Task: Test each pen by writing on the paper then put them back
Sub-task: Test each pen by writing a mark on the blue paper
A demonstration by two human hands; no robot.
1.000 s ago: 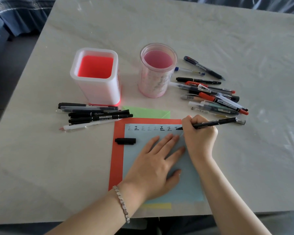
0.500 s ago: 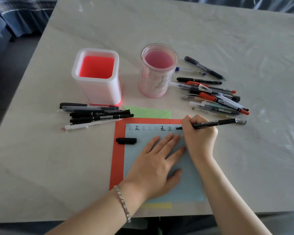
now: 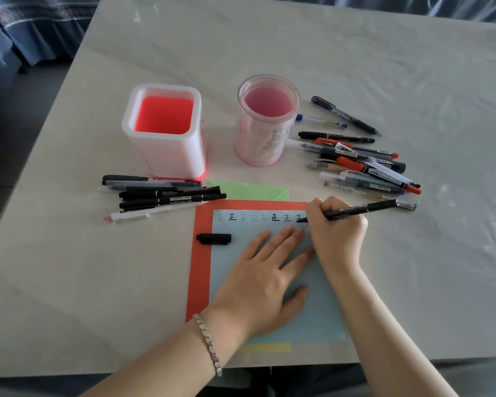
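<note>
On blue paper (image 3: 222, 265): right hand (image 3: 337, 233) pinches black pen (image 3: 361, 209) near tip, probably light, rigid, slick; left hand (image 3: 258, 285) pressing flat

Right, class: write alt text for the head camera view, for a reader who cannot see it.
A right hand writes a row of characters with a black pen on blue paper that the left hand presses flat. Behind stand a square holder and a round holder, with loose pens either side.

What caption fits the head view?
Right hand writes with a black pen on blue paper; left hand presses it flat.
</note>
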